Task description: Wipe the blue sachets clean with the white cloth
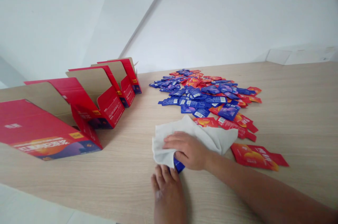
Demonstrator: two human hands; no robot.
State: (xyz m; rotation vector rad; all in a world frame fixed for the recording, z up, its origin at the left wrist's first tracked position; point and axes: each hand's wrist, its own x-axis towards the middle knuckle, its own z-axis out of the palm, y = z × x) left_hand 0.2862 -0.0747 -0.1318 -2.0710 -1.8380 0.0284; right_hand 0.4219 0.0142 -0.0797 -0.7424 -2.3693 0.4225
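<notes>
My right hand (187,150) presses down on a white cloth (213,137), its thumb and fingers bent against the fabric. Under the cloth lies a blue sachet (179,165), of which only a small lower part shows. My left hand (167,188) is just in front, with its fingertips holding the near edge of that sachet where the cloth meets it. The fingertips are partly hidden. To the right of the cloth, a red sachet (257,157) with an orange design lies flat by my right forearm. More red sachets (237,129) lie just behind the cloth.
A wide pile of blue and red sachets (195,97) spreads over the back of the wooden table (126,178). Several open red cardboard boxes (87,146) stand in a row at the left, flaps up. A white object (298,56) sits by the wall at the back right.
</notes>
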